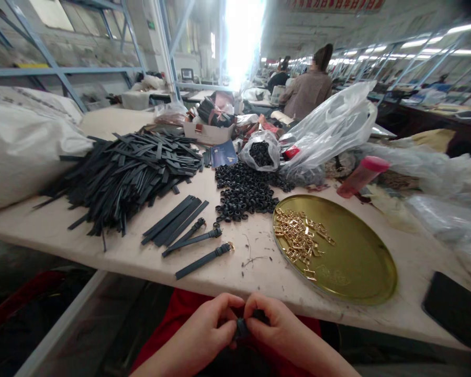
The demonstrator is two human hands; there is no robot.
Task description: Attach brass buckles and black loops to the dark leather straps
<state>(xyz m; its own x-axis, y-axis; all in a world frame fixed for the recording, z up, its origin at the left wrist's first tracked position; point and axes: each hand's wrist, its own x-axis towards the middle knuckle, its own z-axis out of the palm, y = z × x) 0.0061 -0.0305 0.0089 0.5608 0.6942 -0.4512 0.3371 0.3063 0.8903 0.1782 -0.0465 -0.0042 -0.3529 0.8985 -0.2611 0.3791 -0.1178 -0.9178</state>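
The left fingers (226,331) and the right fingers (256,329) are both gripping one small dark piece (241,329), and the two thumbs are facing each other across it. This piece is sitting between the fingertips, on the near side of the edge of the table (259,285). The fingers are covering part of it, so one cannot tell whether a loop or a buckle is on it.

The step seems to be a fine fitting, done mostly by touch. For doing it well, the left fingers should be holding the piece steady and flat, while the right fingers are making only small movements. Pressing too strongly could be creasing or twisting a soft strip.

Ahead of the fingers and to the left, a few straps (204,261) are lying on the table; the nearest is showing a gold end, and it is offering a good model for comparing. Farther ahead, black loops (243,193) are lying in a heap. Ahead and to the right, gold buckles (294,230) are resting in a round tray (357,256).
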